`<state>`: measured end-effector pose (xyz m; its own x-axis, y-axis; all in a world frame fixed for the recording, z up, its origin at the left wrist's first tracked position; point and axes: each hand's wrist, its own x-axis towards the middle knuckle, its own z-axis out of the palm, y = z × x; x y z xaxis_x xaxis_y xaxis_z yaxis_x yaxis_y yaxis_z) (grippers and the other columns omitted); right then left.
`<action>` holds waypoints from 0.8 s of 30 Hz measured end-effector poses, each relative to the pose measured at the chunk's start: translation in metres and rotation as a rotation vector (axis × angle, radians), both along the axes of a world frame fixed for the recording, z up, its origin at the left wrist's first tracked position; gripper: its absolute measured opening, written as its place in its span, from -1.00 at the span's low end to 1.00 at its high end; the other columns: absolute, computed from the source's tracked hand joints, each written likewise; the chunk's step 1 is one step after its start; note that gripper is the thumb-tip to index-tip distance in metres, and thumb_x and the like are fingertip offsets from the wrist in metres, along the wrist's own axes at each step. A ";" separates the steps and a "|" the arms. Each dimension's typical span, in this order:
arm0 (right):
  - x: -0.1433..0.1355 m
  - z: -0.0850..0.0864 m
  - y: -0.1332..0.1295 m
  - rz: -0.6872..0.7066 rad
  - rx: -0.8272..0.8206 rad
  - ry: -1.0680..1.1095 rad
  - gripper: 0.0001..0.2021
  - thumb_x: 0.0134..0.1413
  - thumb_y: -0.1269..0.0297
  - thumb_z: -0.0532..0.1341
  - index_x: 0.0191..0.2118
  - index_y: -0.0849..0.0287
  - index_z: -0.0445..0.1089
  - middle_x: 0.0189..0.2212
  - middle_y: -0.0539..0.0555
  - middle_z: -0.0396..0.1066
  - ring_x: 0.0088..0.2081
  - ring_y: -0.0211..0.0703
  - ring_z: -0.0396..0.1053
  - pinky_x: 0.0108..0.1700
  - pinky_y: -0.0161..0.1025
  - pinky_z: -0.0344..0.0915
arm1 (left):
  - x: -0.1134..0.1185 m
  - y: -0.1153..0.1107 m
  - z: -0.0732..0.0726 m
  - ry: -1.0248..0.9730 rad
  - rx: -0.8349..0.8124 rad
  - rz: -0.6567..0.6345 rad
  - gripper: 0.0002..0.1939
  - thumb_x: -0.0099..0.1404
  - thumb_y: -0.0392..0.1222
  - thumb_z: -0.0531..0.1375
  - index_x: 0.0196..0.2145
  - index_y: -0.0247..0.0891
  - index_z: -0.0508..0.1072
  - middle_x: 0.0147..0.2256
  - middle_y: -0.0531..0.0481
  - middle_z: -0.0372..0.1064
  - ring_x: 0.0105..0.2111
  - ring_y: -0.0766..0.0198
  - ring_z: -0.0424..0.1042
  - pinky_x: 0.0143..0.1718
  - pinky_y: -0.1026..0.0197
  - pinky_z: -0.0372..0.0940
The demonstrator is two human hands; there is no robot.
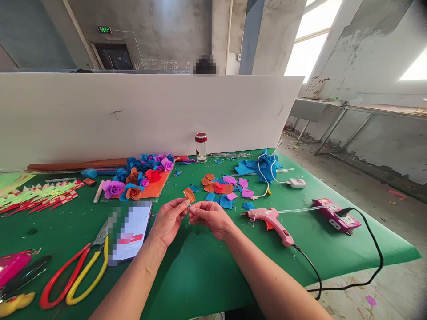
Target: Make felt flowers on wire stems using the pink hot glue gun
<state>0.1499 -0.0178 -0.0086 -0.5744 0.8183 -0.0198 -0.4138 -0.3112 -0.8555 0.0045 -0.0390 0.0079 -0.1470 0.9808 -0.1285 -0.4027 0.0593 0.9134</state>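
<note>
The green desk [193, 278] spread beneath and around the fingers [203, 207], and a long white board [150, 115] stood upright well beyond them. A heap of paper flowers [140, 180] lay beyond and left of them. Red-and-yellow-handled shears [83, 264] lay farther left, past a phone [131, 231] nearer the fingers. To their right rested a pink glue gun [271, 222], with a magenta socket block [335, 216] farther out. A red-lidded glass jar [201, 148] stood beyond them, behind loose coloured petals [220, 188]. One orange-brown petal [189, 194] showed just past the fingertips; whether it was gripped, I could not tell. Smallest was a thin pale piece [189, 205], pinched where the fingers of the left hand [170, 218] and right hand [213, 218] met.
</note>
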 end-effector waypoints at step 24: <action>-0.006 0.004 -0.004 -0.124 -0.014 -0.001 -0.62 -0.32 0.03 0.45 -0.44 0.23 0.44 -0.52 0.00 0.46 -0.51 -0.33 0.37 -0.32 -0.31 0.34 | 0.007 0.002 -0.008 -0.001 0.087 0.017 -0.76 -0.08 -0.14 0.43 -0.47 -0.30 0.52 -0.54 0.06 0.37 -0.50 0.38 0.28 -0.41 0.29 0.19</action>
<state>0.1443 -0.0215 -0.0044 -0.4689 0.8827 -0.0321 -0.4491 -0.2696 -0.8519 0.0118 -0.0374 -0.0002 -0.1636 0.9856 -0.0430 -0.4041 -0.0272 0.9143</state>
